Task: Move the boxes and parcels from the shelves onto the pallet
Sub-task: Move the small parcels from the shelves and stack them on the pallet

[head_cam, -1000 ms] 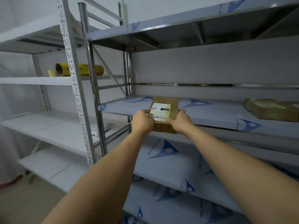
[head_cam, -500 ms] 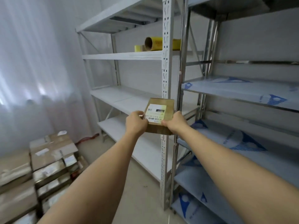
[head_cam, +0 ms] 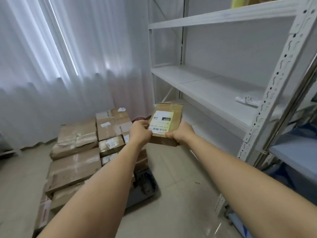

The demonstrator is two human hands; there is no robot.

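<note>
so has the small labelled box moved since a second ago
Yes. The small box, gripped by the left hand and right hand, left the steel shelf and now sits toward the stacked parcels.

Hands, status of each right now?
Left hand: grips the small labelled box at its left edge.
Right hand: grips the same box at its right edge.

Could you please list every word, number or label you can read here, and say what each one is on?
"010", upside down, white on a black patch: label of the small box gripped by the left hand and right hand.
Barcode and digit row beneath: too blurred to read.
Labels on the stacked parcels: too small.
Slip on the white shelf: unreadable.
</note>
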